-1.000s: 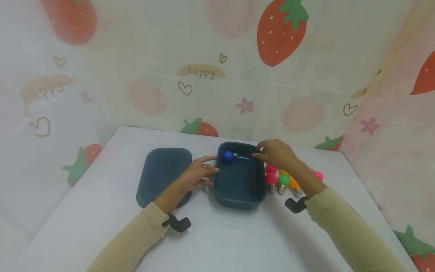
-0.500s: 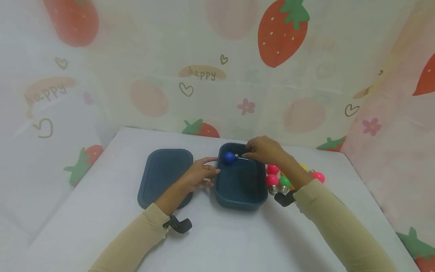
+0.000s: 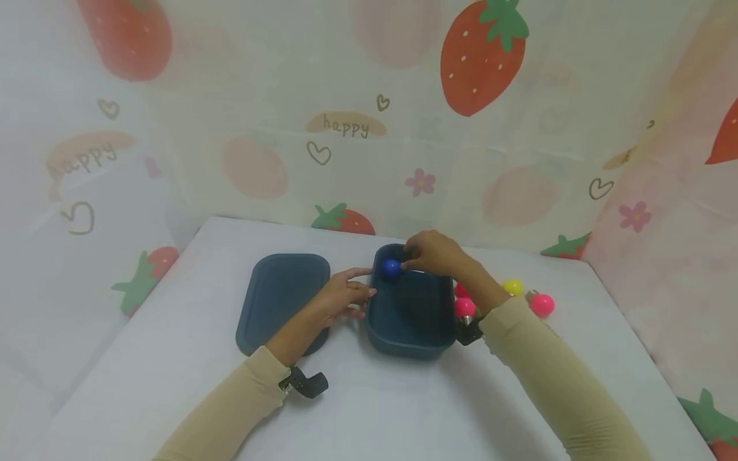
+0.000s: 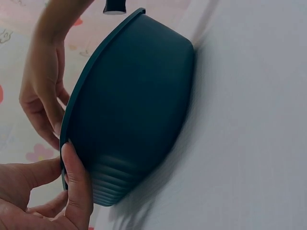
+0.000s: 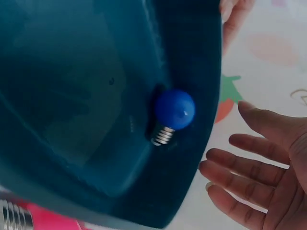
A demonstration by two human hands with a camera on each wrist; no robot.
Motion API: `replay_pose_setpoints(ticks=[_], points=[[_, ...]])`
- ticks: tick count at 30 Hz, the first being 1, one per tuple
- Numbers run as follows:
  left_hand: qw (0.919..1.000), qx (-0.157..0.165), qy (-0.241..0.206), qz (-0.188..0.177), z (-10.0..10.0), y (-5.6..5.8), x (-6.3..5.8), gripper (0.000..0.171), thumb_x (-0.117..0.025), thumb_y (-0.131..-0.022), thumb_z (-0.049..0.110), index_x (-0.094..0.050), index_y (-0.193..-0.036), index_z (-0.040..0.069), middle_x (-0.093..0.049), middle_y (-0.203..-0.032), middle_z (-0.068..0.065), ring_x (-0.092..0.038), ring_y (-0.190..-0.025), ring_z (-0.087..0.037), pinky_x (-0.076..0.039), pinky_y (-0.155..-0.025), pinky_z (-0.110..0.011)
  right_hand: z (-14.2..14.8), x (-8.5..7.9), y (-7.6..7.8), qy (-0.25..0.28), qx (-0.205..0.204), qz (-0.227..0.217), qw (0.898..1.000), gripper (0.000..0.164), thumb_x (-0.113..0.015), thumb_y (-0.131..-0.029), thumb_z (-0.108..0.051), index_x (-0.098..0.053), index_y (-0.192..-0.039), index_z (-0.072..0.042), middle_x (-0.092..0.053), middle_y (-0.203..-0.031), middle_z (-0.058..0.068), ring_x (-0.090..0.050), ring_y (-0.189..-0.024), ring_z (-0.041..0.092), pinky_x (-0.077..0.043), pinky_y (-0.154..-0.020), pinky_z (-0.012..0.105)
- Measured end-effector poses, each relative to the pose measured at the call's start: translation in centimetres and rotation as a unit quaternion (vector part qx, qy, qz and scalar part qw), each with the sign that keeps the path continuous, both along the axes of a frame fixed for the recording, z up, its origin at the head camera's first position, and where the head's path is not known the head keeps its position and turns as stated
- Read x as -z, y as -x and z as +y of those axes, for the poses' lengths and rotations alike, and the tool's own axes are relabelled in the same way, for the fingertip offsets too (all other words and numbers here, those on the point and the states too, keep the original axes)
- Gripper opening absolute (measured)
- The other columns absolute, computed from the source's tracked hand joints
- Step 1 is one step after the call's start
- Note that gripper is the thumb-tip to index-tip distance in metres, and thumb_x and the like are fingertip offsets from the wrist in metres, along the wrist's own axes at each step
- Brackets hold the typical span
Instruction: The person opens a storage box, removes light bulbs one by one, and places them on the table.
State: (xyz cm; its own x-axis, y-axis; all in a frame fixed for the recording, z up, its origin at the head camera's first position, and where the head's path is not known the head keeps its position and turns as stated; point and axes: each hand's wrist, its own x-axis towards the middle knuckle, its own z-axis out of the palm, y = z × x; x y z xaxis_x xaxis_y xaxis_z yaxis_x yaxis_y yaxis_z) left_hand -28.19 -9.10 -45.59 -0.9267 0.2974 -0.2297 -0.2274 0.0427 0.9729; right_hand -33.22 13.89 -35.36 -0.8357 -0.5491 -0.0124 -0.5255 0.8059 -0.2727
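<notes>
A dark blue-green plastic box (image 3: 410,351) stands on the white table with its top uncovered. Inside, near its far left corner, lies a blue light bulb (image 5: 175,109) with a silver screw base. My left hand (image 3: 344,294) holds the box's left rim, with fingers against the outer wall (image 4: 129,91) in the left wrist view. Over the far end of the box reaches my right hand (image 3: 435,253), its thumb tip overlapping the bulb's base in the head view. In the right wrist view, its fingers (image 5: 240,182) are spread and apart from the bulb.
Left of the box lies a matching flat lid (image 3: 282,291), partly under the left forearm. To the right are pink bulbs (image 3: 464,308), a yellow bulb (image 3: 512,287) and another pink bulb (image 3: 542,305). The right sleeve covers part of that group. A strawberry-print curtain (image 3: 346,173) stands behind.
My right hand has moved left from the box's far right corner toward the blue bulb, its forearm now hiding the green and orange bulbs. The left hand stays at the rim.
</notes>
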Motion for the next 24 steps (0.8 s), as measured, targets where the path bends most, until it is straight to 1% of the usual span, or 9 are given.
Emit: replay_pose_setpoints(ticks=[5,10,15,19,24], points=[[1.0,0.007,-0.007,0.0,-0.1,0.0,0.2,0.061,-0.071,-0.096,0.011,-0.047,-0.151,0.016,-0.068,-0.114,-0.018,-0.061,-0.082,-0.017,-0.06,-0.062,-0.027,-0.4,1.0,0.6,0.011,-0.008,-0.009,1.0,0.038,-0.079,-0.09,-0.019,-0.071,-0.123,-0.001,-0.073,-0.111,0.014,-0.068,-0.097,0.027,-0.059,-0.09,0.044],[0.9999,0.002,-0.013,0.003,-0.2,0.1,0.1,0.061,-0.072,-0.095,0.01,-0.048,-0.15,0.017,-0.07,-0.104,-0.011,-0.061,-0.081,-0.017,-0.06,-0.061,-0.027,-0.9,1.3,0.9,0.016,-0.019,-0.019,1.0,0.04,-0.079,-0.09,-0.018,-0.07,-0.126,-0.002,-0.072,-0.118,0.014,-0.068,-0.104,0.028,-0.057,-0.096,0.044],[0.9999,0.003,-0.016,0.005,-0.2,0.1,0.1,0.061,-0.072,-0.095,0.009,-0.048,-0.15,0.016,-0.07,-0.1,-0.009,-0.06,-0.08,-0.017,-0.06,-0.06,-0.026,-1.2,1.8,1.3,0.015,-0.03,-0.029,0.999,0.042,-0.08,-0.09,-0.017,-0.069,-0.127,-0.002,-0.071,-0.119,0.014,-0.068,-0.103,0.027,-0.057,-0.096,0.041],[0.9998,0.004,-0.017,0.006,-0.2,0.1,0.1,0.061,-0.072,-0.095,0.009,-0.048,-0.15,0.016,-0.069,-0.099,-0.009,-0.06,-0.08,-0.017,-0.06,-0.06,-0.026,-1.3,2.3,1.8,0.012,-0.042,-0.032,0.999,0.04,-0.078,-0.09,-0.013,-0.068,-0.128,-0.002,-0.071,-0.119,0.014,-0.068,-0.101,0.027,-0.057,-0.096,0.042],[0.9999,0.005,-0.016,0.005,-0.2,0.0,0.2,0.061,-0.072,-0.095,0.009,-0.047,-0.151,0.016,-0.069,-0.097,-0.007,-0.06,-0.08,-0.018,-0.06,-0.062,-0.027,-1.3,3.2,2.2,-0.006,-0.06,-0.016,0.998,0.037,-0.077,-0.09,-0.01,-0.069,-0.125,-0.001,-0.072,-0.115,0.015,-0.065,-0.096,0.027,-0.056,-0.096,0.044]])
